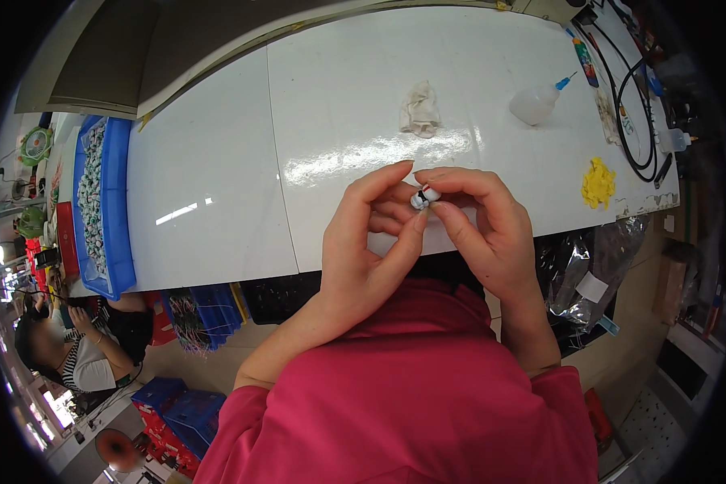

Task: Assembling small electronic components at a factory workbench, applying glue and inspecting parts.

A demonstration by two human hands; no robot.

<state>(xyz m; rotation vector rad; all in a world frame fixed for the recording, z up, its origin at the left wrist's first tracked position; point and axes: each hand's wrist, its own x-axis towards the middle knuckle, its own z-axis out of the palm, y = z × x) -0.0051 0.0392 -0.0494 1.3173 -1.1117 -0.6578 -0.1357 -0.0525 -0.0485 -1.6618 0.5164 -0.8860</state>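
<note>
Between both sets of fingertips, a small white part (421, 198) with red and dark bits is pinched above the near edge of the white table (218, 202). It is gripped by the left hand (367, 242) from one side and by the right hand (484, 230) from the other. Beyond the grip a crumpled cloth (419, 110) is seen; farther right, a squeeze bottle (534, 103) and a yellow rag (598, 183). Far left, a blue bin (113, 202) is filled with parts.

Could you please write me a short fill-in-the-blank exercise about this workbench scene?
1. Both hands pinch a small white, black and red part between their ____.
2. The crumpled white cloth lies on the ____ table.
3. The tray of small parts at the person's left is ____.

Missing words: fingers; white; blue
</note>
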